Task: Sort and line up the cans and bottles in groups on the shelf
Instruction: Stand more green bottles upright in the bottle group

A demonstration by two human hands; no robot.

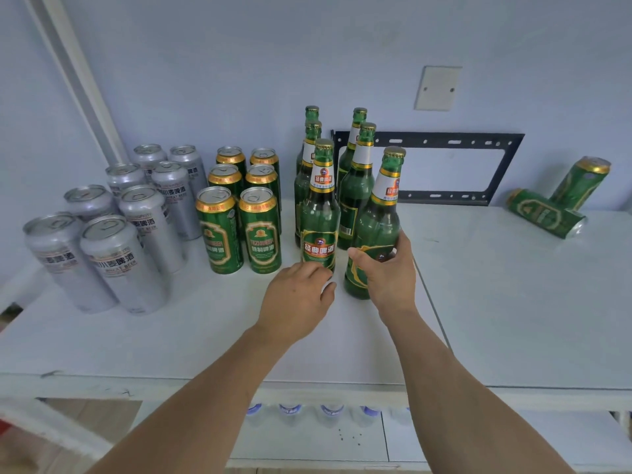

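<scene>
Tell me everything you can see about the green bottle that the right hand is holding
The held bottle is green glass with a gold cap, a white neck label edged in gold with a red emblem, and a green-and-gold body label mostly hidden by the right hand, whose fingers wrap round its lower body. It leans slightly right, at the front of the right-hand column of bottles on the white shelf; whether its base rests on the shelf is unclear. It stands just right of the front left bottle.

Silver cans (102, 248) with grey lettering stand beside green cans (239, 230) rimmed in gold. Green glass bottles (319, 213) wear gold caps and white-and-red neck labels, on a white shelf (513, 285) against a pale blue wall (239, 63).
</scene>
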